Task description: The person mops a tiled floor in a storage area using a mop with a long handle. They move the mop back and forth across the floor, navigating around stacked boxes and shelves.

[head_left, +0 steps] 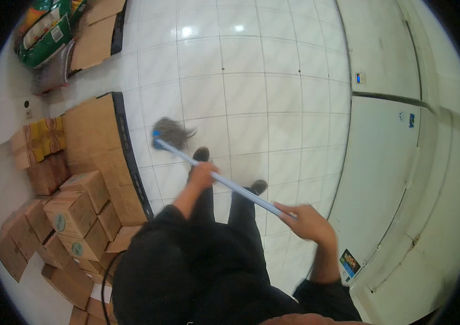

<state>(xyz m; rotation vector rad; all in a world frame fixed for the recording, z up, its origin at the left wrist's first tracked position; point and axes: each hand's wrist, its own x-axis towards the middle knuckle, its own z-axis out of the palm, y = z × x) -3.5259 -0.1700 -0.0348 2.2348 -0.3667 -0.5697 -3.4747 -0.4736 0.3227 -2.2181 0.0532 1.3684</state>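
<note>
Mop (235, 186) held two-handed — grey strands (171, 134) on white floor tiles (284, 130) at ten o'clock.
The left hand (204, 175) wraps the shaft (257, 200) nearer the strands; the right hand (307, 222) grips toward its other end, at four o'clock — brown cartons (73, 214) at eight.

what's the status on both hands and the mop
Left hand gripping mop handle lower down; right hand at its upper end. Gray mop head on white floor tiles. Left shoe, cardboard-covered platform close by.

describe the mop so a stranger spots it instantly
Find the white tiled floor. Over it, left hand and right hand hold the pale-handled mop, slanting forward-left. Shaggy grey strands and a blue socket distinguish it from the dark shoes.
</note>
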